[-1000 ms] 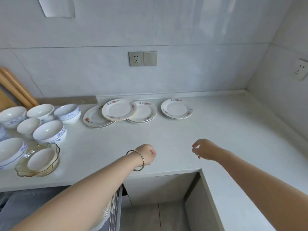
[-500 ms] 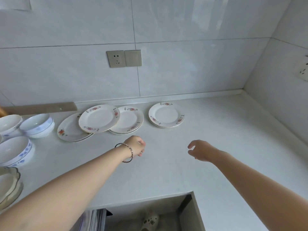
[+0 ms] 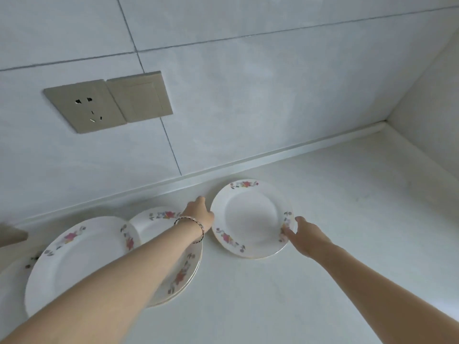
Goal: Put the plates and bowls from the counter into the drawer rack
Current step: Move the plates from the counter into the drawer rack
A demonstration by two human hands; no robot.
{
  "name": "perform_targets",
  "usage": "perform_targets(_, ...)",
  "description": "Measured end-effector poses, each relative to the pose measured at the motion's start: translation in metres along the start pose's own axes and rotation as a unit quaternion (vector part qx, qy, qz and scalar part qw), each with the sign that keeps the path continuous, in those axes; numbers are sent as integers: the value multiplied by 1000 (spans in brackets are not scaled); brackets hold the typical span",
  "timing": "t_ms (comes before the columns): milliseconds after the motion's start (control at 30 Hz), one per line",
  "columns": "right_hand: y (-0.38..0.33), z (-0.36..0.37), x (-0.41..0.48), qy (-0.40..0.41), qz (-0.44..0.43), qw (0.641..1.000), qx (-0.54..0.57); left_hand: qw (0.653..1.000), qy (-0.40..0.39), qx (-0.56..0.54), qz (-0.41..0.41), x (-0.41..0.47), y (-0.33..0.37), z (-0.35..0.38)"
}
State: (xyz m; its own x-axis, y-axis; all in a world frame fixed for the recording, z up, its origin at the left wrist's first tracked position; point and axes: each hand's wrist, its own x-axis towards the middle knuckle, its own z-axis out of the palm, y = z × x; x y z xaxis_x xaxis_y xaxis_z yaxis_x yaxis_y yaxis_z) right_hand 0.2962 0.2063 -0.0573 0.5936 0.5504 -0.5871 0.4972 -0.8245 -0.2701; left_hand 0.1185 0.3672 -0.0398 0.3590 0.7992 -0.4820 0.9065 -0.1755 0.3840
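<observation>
— Where is the task's plate found?

— A floral-rimmed plate (image 3: 250, 217) is seen flat on the white counter (image 3: 347, 232), near the foot of the tiled wall (image 3: 248, 95). It is flanked by both hands.

— How is the left hand (image 3: 200, 213) placed?

— It is set against the plate's rim at 9 o'clock, with a bracelet (image 3: 190, 225) worn on the wrist. Its fingers are hidden behind the hand, so it cannot be told whether the rim is gripped.

— And the right hand (image 3: 306, 232)?

— It is stretched out at the plate's 4 o'clock. A straight fingertip is laid on the patterned rim and the thumb is held at the outer edge; nothing is clasped.

— What else is seen?

— At the plate's 8 o'clock a stack of plates (image 3: 183, 274) is kept, overlapped on its far side by a large plate (image 3: 82, 256); both are crossed by the left forearm. A socket (image 3: 87, 105) and a switch (image 3: 140, 95) are mounted side by side on the wall at 11 o'clock.
</observation>
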Motion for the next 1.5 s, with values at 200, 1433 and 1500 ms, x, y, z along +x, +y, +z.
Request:
perform_targets(200,-11,19,63,14,85,981,174,995,-93,-5,-42,61,4,22)
perform_targets(1433,227,104,-389,11,-229,960,161,918,158,-351,-96,-529,-128,181)
perform_targets(1500,223,130,-408,-6,-241,957,161,921,163,-338,-108,-557,-156,189)
